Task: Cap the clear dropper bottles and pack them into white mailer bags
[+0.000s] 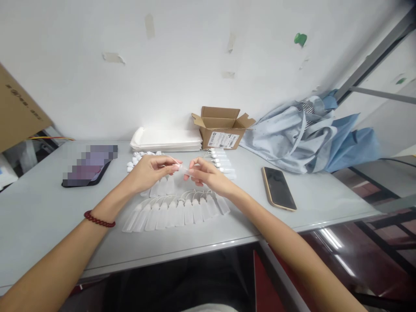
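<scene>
Above the middle of the table, my left hand [151, 171] pinches a small white cap with a thin cord at the end of a translucent plastic sleeve [184, 169]. The other end of this sleeve is between the fingers of my right hand [209, 177]. Below both hands lies a curved row of similar translucent sleeves [178, 213] with white cords at their tops; a few more lie partly hidden behind my left hand. Small white caps [130, 166] are heaped left of my left hand. Several capped, corded sleeves [225, 164] lie beyond my right hand.
Against the wall are a white stack [167, 139] and an open cardboard box [224, 130]. Blue fabric [289, 138] is piled at the right back. One phone [279, 189] lies right, a blurred-out device [89, 167] left. A larger carton [21, 108] stands at far left.
</scene>
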### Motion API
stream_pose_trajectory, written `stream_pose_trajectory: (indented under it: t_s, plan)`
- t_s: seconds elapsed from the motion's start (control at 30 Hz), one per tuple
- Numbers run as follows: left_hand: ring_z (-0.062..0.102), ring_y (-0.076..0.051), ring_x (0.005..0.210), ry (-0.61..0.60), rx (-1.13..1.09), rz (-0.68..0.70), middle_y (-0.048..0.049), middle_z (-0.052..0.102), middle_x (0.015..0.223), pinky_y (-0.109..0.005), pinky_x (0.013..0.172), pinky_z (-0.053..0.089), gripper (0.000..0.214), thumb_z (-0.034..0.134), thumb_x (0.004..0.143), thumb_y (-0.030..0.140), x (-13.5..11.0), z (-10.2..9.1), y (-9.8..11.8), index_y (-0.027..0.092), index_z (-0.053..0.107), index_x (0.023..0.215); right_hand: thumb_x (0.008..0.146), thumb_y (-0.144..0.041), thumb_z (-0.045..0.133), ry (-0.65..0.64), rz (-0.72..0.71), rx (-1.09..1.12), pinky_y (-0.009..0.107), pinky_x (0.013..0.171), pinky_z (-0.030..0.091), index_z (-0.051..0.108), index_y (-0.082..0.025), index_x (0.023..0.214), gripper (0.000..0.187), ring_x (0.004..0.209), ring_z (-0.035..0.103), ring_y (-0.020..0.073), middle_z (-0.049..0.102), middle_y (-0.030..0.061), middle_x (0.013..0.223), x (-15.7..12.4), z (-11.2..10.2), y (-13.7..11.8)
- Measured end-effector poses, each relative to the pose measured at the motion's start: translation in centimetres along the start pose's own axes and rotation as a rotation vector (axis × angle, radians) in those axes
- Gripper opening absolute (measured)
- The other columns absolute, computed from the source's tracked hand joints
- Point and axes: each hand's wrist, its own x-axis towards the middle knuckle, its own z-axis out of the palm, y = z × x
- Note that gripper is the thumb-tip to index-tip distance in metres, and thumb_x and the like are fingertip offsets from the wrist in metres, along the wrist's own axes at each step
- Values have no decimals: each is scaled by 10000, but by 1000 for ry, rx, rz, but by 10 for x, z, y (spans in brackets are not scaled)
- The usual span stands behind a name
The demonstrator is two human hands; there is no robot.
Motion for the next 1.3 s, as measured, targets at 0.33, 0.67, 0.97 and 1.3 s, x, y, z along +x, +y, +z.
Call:
stream_pose_trajectory:
  t_s: [0.33,0.67,0.97,1.3]
  plan:
    - [677,-196,771,-42,-186,-83,-71,731,855,-327,735,563,319,639,810,471,1,1,-2,179,735,891,853,-279,549,24,55,138,216,511,278,407,-221,863,153,534,337,69,578,-26,736,0,0,-6]
    - [652,-168,733,-119,-37,0,-39,704,912,-322,752,542,277,634,814,434,-1,0,2,206,694,959,858,-304,536,24,97,122,204,491,257,399,-231,866,155,504,323,66,534,-52,666,-1,-2,-5]
    - [641,-160,650,-159,-52,-69,-44,681,771,-309,659,539,403,509,879,531,1,4,-5,171,666,785,864,-332,529,7,92,119,197,481,245,387,-236,875,172,491,319,64,536,-52,659,0,-4,-5]
    - [640,-171,704,-201,-55,-26,-34,665,826,-335,726,535,315,558,859,478,-3,3,4,188,668,922,875,-347,522,10,101,121,198,480,226,390,-238,877,172,483,306,59,508,-62,639,0,-5,-3]
